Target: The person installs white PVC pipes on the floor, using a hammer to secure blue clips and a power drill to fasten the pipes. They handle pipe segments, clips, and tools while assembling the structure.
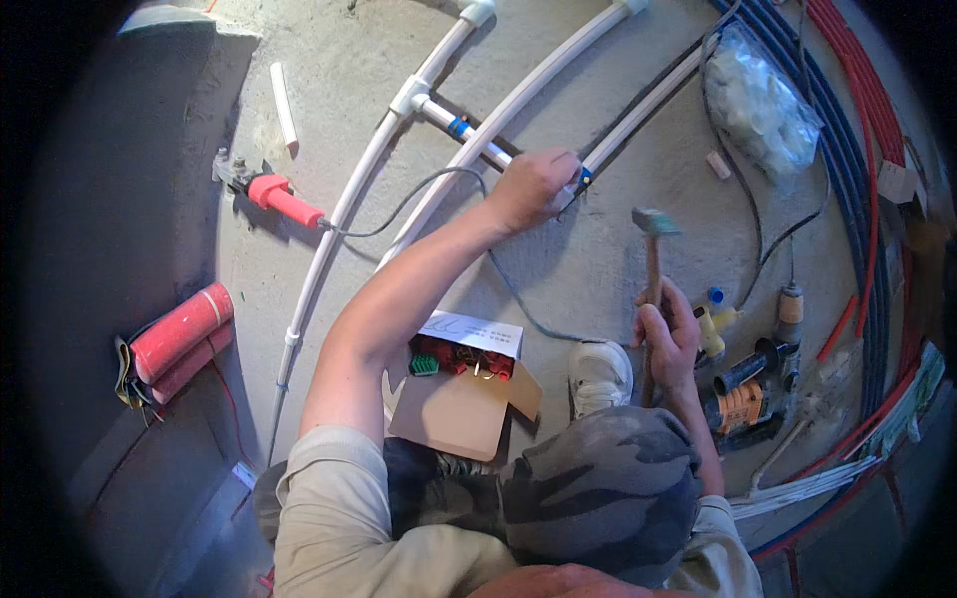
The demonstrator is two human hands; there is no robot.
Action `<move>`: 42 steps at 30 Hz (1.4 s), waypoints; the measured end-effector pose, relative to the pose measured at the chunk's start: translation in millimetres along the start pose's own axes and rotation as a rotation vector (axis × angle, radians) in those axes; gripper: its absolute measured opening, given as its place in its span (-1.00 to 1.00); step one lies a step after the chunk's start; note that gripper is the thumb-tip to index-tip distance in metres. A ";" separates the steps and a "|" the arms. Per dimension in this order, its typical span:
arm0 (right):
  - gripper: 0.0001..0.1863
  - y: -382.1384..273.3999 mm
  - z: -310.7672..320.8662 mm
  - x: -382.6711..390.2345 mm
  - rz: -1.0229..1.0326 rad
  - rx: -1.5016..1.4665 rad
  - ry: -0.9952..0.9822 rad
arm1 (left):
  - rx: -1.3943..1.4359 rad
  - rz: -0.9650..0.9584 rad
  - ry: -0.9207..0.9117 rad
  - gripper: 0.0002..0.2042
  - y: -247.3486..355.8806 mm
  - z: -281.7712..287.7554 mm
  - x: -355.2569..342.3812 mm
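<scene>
My right hand (666,327) is closed round the wooden handle of a hammer (653,221), its greenish head pointing away from me above the concrete floor. Ahead and to the left, my left hand (538,187) is closed low over the place where two white pipes meet. A bit of something white shows by its fingers, but what they grip is mostly hidden. One white pipe (643,108) runs from there to the upper right. Another short pipe (446,118), with a blue clip, passes under a long white pipe (518,95) to a white tee fitting (408,96).
A red-handled pipe-welding tool (284,199) with a grey cable lies left. An opened cardboard box (449,409) of small hardware stands before my legs. An orange-black power tool (740,407) lies right. A bag of white fittings (763,105) and blue tubing (842,169) lie far right.
</scene>
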State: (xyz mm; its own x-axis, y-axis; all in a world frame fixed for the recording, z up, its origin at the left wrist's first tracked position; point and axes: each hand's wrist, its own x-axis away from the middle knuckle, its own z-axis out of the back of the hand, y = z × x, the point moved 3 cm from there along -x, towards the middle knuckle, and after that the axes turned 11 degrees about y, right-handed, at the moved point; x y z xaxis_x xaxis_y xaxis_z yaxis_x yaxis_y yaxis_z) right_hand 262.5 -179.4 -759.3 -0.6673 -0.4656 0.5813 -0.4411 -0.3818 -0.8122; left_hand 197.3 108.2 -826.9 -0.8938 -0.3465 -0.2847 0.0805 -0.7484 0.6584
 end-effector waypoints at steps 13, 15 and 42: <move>-0.68 23.6 12.6 -8.4 -0.066 0.110 0.000 | -0.095 -0.139 0.032 -0.86 3.1 4.7 1.4; -0.68 23.1 10.3 -10.0 -0.079 0.094 0.004 | -0.082 -0.164 0.055 -0.86 3.2 7.0 1.9; -0.63 -24.4 -34.5 -20.3 0.388 0.726 0.016 | -0.135 -0.267 0.003 -0.94 -4.2 -2.7 -3.4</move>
State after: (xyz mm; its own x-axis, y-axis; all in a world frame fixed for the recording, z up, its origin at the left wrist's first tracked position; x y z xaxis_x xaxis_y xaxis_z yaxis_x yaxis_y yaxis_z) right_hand 266.1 -133.1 -753.0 -0.7034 -0.6615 0.2603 0.3171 -0.6197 -0.7179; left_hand 201.1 111.0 -830.6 -0.8899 -0.1287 -0.4377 -0.0995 -0.8815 0.4616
